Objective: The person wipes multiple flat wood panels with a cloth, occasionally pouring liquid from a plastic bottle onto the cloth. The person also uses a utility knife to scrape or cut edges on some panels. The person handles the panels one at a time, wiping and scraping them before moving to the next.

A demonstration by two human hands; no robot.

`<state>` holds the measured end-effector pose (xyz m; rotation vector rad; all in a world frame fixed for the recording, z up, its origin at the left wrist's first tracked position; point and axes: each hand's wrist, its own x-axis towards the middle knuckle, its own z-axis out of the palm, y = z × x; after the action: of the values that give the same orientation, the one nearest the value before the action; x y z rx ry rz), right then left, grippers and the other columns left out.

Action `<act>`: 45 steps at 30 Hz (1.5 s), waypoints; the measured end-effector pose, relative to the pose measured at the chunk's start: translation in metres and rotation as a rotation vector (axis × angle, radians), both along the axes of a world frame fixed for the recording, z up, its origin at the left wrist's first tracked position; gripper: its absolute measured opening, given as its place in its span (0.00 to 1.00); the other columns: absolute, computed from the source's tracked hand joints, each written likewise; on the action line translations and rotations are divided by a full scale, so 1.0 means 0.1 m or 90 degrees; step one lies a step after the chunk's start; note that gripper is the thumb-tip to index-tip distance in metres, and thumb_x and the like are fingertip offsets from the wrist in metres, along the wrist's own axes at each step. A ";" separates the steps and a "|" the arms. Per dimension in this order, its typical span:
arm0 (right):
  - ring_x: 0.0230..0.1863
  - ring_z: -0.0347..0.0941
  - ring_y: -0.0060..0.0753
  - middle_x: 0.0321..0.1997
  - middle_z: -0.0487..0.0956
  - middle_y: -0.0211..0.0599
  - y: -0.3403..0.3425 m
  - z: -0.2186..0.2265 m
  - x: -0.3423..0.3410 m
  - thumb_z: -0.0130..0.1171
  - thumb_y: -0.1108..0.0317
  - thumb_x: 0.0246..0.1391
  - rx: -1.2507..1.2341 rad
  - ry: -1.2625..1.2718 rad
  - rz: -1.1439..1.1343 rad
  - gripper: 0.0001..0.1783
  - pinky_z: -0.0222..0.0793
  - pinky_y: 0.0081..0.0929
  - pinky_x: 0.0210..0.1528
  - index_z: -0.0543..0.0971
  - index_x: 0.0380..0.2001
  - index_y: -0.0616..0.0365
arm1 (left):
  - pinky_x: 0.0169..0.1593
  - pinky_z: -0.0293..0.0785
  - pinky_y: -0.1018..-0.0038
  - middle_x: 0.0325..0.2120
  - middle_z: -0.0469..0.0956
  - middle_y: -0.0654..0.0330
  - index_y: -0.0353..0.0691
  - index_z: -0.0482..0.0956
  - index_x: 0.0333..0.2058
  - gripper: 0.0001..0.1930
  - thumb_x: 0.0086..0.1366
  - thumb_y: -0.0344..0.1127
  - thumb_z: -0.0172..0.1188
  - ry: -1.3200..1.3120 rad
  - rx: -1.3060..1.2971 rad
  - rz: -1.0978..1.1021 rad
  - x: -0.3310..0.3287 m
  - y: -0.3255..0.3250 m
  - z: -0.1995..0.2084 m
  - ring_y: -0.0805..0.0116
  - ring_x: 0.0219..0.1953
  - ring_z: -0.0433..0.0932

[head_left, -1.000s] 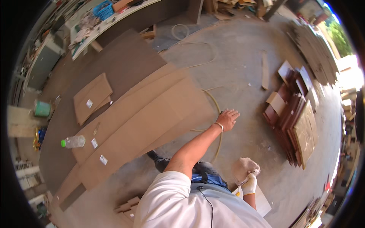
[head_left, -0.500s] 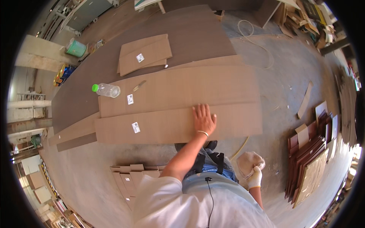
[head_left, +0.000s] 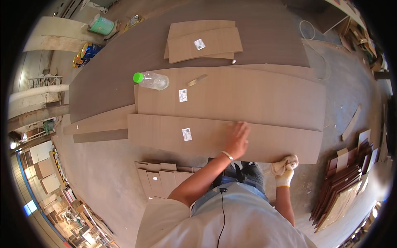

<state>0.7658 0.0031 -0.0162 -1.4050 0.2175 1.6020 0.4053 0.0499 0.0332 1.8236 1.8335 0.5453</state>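
Note:
My bare left hand [head_left: 239, 138], with a band at the wrist, is over the near long brown wood-grain panel [head_left: 281, 142]. Its fingers look loosely bent and somewhat blurred, with nothing seen in them. My right hand [head_left: 284, 178] wears a white glove and is closed on a pale bunched cloth [head_left: 282, 165] at the near panel's front edge. Behind lies a wider brown panel [head_left: 256, 91], partly under the near one. Each has a white label. On the wider panel are a clear bottle [head_left: 155, 81] with a green cap and a small knife-like tool [head_left: 197, 79].
Smaller brown panels [head_left: 206, 43] lie stacked farther back on the dark tabletop [head_left: 124, 70]. Below the table, boards [head_left: 165, 177] stand at the left. Dark red boards [head_left: 337, 186] lean together at the right. A green bucket [head_left: 101, 25] stands far left; a hose [head_left: 326, 62] lies on the floor.
The view has shifted, so the table sits farther right. My left hand has gone from lying flat with spread fingers to bent ones. My right hand has brought the cloth up to the panel's edge.

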 end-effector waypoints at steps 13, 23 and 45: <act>0.58 0.75 0.37 0.56 0.79 0.35 -0.42 0.30 0.32 0.59 0.62 0.65 0.020 0.046 0.121 0.17 0.69 0.43 0.69 0.79 0.53 0.57 | 0.52 0.82 0.66 0.53 0.84 0.56 0.38 0.75 0.59 0.22 0.73 0.41 0.67 -0.911 0.072 1.202 -2.89 -2.26 -0.36 0.58 0.55 0.83; 0.71 0.66 0.40 0.69 0.73 0.40 -0.39 0.15 1.09 0.62 0.57 0.67 0.037 -0.034 0.170 0.26 0.53 0.48 0.79 0.75 0.62 0.59 | 0.77 0.59 0.57 0.69 0.73 0.62 0.42 0.73 0.66 0.26 0.75 0.47 0.61 -1.132 0.052 0.878 -2.22 -3.59 0.01 0.61 0.73 0.66; 0.62 0.72 0.34 0.61 0.76 0.37 0.68 1.00 0.49 0.56 0.68 0.59 -0.148 -0.282 0.335 0.28 0.70 0.33 0.65 0.73 0.63 0.63 | 0.77 0.56 0.52 0.70 0.71 0.60 0.42 0.69 0.69 0.32 0.72 0.47 0.66 -1.108 0.008 0.826 -2.21 -3.31 -0.05 0.56 0.73 0.66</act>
<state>0.8149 0.0713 0.0835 -2.0810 -0.2588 1.6546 0.1847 -0.2808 0.0286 -0.4476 1.1966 1.7090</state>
